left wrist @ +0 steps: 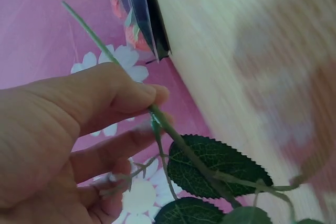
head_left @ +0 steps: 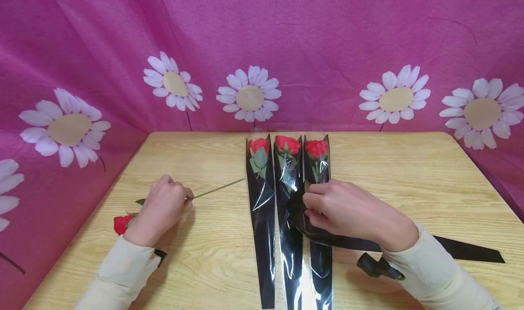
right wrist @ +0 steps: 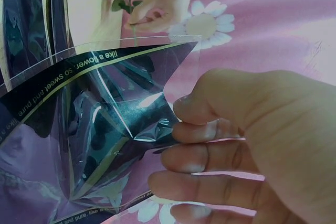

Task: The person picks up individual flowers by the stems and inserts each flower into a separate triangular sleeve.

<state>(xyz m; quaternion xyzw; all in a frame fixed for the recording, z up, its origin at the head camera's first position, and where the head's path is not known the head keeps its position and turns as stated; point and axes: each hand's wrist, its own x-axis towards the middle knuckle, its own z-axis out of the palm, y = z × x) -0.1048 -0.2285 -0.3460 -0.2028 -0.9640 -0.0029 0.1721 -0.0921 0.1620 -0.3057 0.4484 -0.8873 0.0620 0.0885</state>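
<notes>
My left hand (head_left: 163,210) pinches the thin green stem (head_left: 219,188) of a single red rose (head_left: 121,224). The bloom lies to the left of the wrist and the bare stem end points right. Serrated leaves (left wrist: 215,163) hang below the fingers in the left wrist view. With thumb and forefinger, my right hand (head_left: 348,207) holds the rim of a black and clear flower sleeve (right wrist: 105,98) printed with gold lettering. The sleeve's mouth gapes in the right wrist view, and its narrow black tail (head_left: 471,251) stretches rightward under the forearm.
Three roses in black sleeves lie side by side mid-table: a left one (head_left: 262,237), a middle one (head_left: 288,144) and a right one (head_left: 316,149), partly covered by my right hand. A pink daisy-print cloth (head_left: 311,41) rises behind the wooden table (head_left: 196,150).
</notes>
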